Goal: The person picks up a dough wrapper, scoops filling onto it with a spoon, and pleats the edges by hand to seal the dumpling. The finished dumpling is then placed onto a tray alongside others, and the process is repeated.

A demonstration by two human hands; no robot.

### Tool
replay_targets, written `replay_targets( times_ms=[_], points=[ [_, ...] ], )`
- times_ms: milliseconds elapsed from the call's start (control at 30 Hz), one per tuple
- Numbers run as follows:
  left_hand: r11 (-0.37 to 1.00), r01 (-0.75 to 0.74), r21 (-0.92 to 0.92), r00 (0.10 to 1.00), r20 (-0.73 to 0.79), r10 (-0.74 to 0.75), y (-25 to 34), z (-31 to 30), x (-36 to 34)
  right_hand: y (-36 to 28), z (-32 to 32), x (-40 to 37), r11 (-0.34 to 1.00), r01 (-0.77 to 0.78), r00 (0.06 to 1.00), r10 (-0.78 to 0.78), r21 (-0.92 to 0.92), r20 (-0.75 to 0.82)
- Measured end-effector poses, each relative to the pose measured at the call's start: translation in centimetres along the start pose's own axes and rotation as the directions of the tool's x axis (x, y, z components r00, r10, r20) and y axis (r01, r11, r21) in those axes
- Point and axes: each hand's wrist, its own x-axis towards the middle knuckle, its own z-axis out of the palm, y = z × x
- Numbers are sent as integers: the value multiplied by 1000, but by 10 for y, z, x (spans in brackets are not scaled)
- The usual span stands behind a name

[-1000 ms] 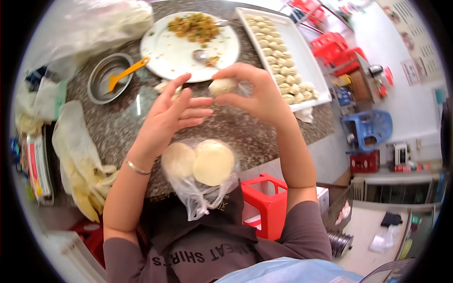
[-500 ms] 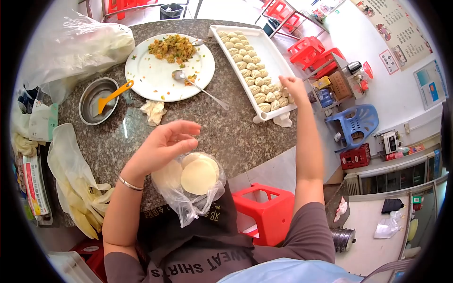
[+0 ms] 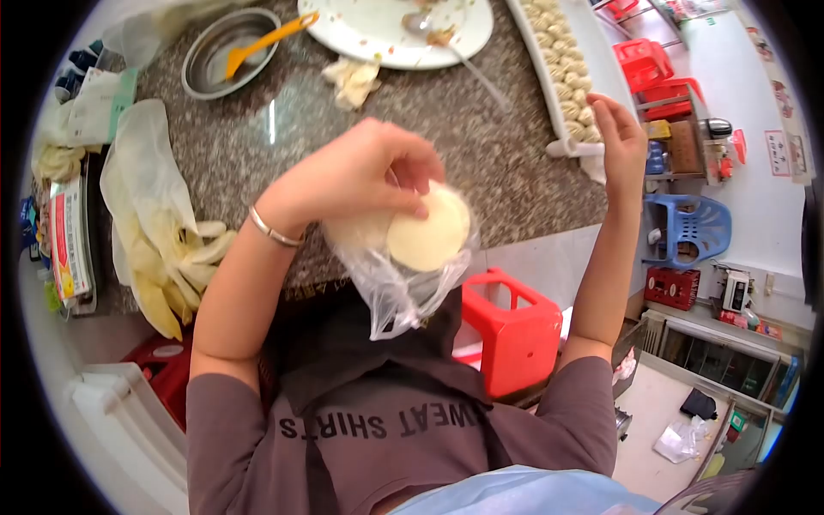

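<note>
My left hand [image 3: 365, 167] is over a stack of round dumpling wrappers [image 3: 429, 236] in a clear plastic bag [image 3: 395, 296] at the table's front edge. Its thumb touches the top wrapper; the fingers curl over the upper rim, apart from the thumb. My right hand [image 3: 622, 146] is at the near right side of a white tray [image 3: 562, 148], fingers stretched out beside the last dumplings, with nothing visible in them. Rows of pleated dumplings [image 3: 562, 73] fill the tray's left part.
On the stone table [image 3: 506, 193] are a white plate [image 3: 360, 39] with a spoon [image 3: 468, 60], a metal bowl [image 3: 202, 64] with an orange-handled tool [image 3: 270, 39], a crumpled tissue [image 3: 352, 81] and pale gloves [image 3: 163, 232]. A red stool [image 3: 515, 335] stands beside me.
My left hand has come down onto the wrappers. My right hand's fingers have stretched out from a closed pose near the tray. The view has tilted downward.
</note>
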Motion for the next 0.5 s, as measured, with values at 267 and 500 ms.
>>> replay_targets(
  times_ms=[267,500],
  points=[
    [997,-26,71,999,24,24,10,-5,-2,-73,84,-93,902,429,829,-376,-40,414],
    [992,-116,-47,993,-15,116,11,-4,-2,-74,95,-97,896,444,839,-411,-12,357]
  ],
)
